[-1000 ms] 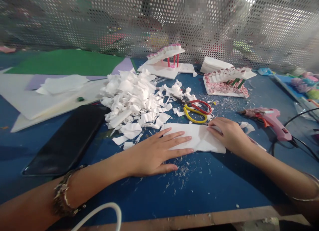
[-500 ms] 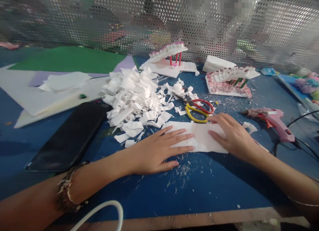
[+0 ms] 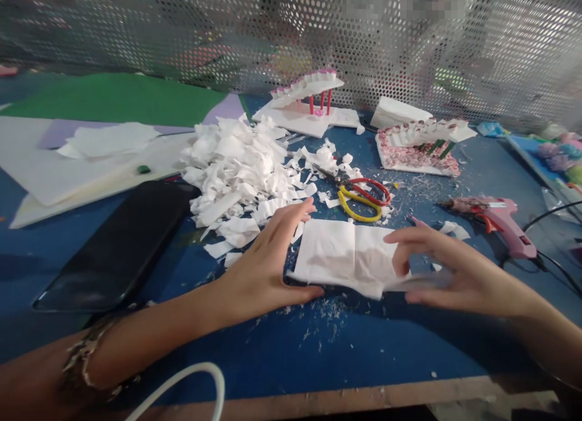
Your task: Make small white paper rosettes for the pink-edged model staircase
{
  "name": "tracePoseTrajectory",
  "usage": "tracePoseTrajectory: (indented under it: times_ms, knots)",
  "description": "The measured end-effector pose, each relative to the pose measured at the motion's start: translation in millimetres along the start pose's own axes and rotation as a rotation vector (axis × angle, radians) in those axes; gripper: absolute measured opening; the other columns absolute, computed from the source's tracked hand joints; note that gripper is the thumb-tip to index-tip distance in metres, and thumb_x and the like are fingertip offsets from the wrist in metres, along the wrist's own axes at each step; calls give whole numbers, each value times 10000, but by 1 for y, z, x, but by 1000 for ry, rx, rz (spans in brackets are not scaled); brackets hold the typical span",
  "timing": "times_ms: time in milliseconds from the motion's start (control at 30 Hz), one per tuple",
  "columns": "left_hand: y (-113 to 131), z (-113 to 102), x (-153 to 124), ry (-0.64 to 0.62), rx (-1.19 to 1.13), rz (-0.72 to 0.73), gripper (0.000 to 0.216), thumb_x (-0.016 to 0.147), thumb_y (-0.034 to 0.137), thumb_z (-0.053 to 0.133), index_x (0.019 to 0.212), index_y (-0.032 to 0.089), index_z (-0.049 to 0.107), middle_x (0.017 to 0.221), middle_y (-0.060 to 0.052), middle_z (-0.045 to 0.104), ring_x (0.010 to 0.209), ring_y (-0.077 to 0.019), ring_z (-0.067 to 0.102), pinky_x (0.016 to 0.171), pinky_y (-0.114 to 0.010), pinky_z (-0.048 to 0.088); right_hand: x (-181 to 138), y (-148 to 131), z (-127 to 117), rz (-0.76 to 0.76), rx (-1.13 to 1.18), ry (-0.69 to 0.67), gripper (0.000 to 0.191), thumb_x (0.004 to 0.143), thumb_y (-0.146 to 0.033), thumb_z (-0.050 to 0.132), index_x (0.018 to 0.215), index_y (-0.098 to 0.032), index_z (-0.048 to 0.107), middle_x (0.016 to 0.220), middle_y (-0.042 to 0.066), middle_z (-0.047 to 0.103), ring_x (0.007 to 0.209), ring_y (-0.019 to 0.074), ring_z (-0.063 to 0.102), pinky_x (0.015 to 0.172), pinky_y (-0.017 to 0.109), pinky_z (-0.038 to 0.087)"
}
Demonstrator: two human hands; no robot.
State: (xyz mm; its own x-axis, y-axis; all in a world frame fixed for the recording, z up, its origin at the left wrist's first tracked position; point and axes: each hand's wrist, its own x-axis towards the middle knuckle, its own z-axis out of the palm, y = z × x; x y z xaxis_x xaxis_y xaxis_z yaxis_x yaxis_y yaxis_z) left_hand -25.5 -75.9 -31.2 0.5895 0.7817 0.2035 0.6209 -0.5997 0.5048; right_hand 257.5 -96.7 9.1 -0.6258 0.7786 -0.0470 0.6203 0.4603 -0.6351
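Head view: we pinched the sheet (image 3: pixel 345 254) by its right end in our right hand (image 3: pixel 450 266). Our left hand (image 3: pixel 266 266), fingers open, touched its left edge. Its long axis ran left-right, just above the blue table (image 3: pixel 318 348), mesh screen (image 3: pixel 182 39) behind.

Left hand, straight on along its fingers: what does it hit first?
Probably the loose white scraps just beyond the left hand, then the scissors; depth is unclear.
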Motion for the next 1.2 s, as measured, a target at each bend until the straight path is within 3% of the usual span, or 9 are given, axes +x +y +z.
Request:
tracePoseTrajectory:
  times_ms: [133,200,267,400,500,667,867,1000,1200]
  knots:
    - [-2,1,0,-244,31,275,403,834,279,475,1231,232,426,1255,-78,472,1140,-235,425,953,-381,349,-3,1,-6,-116,-87,-262,648,698,-270,636,1292,-279,377,1261,36,487,1194,191,427,983,325,380]
    - [-3,1,0,-294,71,378,310,863,178,401,1145,220,522,1198,-64,530,1089,-206,463,931,-354,357,-2,1,-4,-126,-154,-291,603,714,-207,596,1280,-286,403,1331,31,419,1258,206,343,1026,383,325]
    - [-3,0,-1,-286,88,394,306,878,159,365,1114,203,555,1162,-68,558,1053,-195,484,906,-334,373,-1,2,-1,-105,-198,-289,525,734,-154,551,1228,-306,456,1343,17,401,1263,201,332,1030,407,312]
    - [-1,-6,-2,-286,71,364,292,861,173,394,1080,206,584,1075,-67,593,965,-189,524,851,-317,404,-2,4,8,-62,-188,-230,309,751,-124,521,1011,-283,576,1292,5,441,1211,184,394,996,377,354]
    - [0,-8,-2,-255,24,267,227,854,198,429,930,191,643,934,-49,621,847,-163,558,738,-266,439,-3,8,17,32,-154,-73,168,806,-221,502,955,-251,574,1183,36,520,1109,184,486,925,350,422]
    - [-2,-2,0,-88,129,73,319,851,330,447,702,153,666,927,-77,618,809,-184,575,689,-291,459,-3,16,29,160,-200,150,238,809,-329,517,1020,-222,511,1033,79,584,921,190,570,776,319,491]
    - [-3,0,7,-101,140,-23,320,845,286,432,651,138,639,835,-68,587,678,-143,565,595,-263,443,2,21,31,138,-329,170,220,822,-359,498,864,-177,613,959,90,611,877,209,577,740,321,478]
    - [-1,0,10,-102,153,-14,312,838,249,431,590,130,580,796,-55,555,635,-125,552,554,-248,410,1,24,32,146,-381,185,285,838,-349,474,677,-180,638,847,70,637,765,181,587,683,293,467]
    - [0,0,10,-105,210,-1,314,831,240,443,550,129,528,744,-42,514,573,-108,499,516,-244,359,1,26,33,239,-404,148,338,820,-392,495,607,-179,648,752,68,637,693,181,582,645,308,450]
